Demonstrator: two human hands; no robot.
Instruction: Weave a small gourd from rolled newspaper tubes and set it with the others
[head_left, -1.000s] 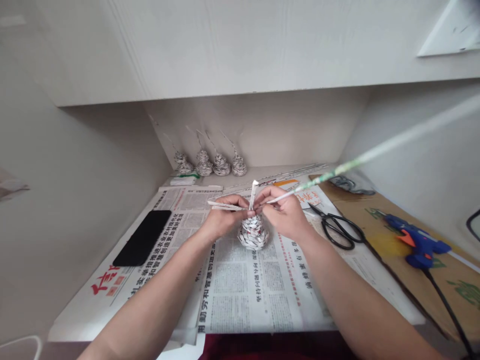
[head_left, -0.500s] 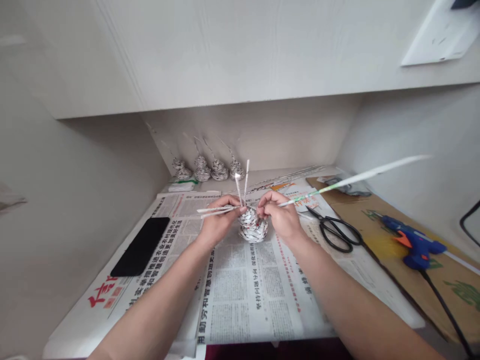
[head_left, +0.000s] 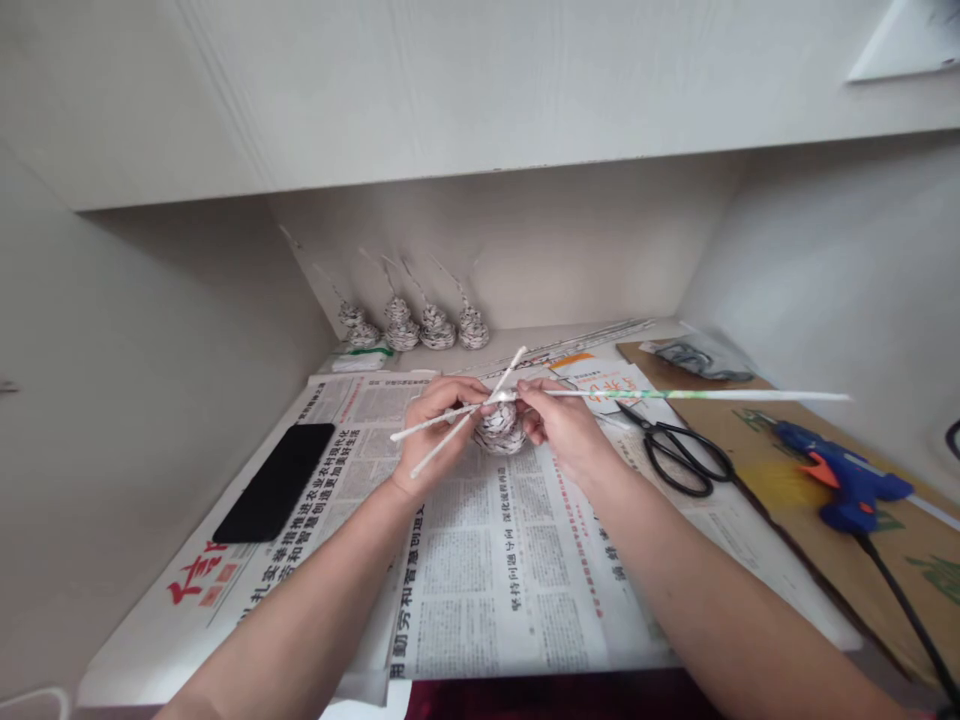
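Between my hands is a small gourd-shaped weave of rolled newspaper (head_left: 501, 435), standing over the newspaper-covered table. My left hand (head_left: 442, 420) is closed around its upper left side, thumb at the top where the strips cross. Short white paper strips (head_left: 442, 440) stick out past that hand to the left, and another points up and away. My right hand (head_left: 559, 415) pinches a long white-and-green paper strip (head_left: 720, 396) near the top of the weave; its free end reaches far to the right, nearly level. Fingers partly hide the weave's upper part.
Black scissors (head_left: 679, 455) lie right of my right hand. A blue glue gun (head_left: 851, 480) rests on cardboard (head_left: 780, 560). A black phone (head_left: 276, 483) lies on the left. Finished woven gourds (head_left: 437, 328) and loose paper rods (head_left: 592, 340) are at the back, below a low cabinet panel (head_left: 450, 90).
The long strip has swung down from a rising slant to nearly level. The weave has tilted, its upright strips now lean lower, and the camera view has shifted slightly.
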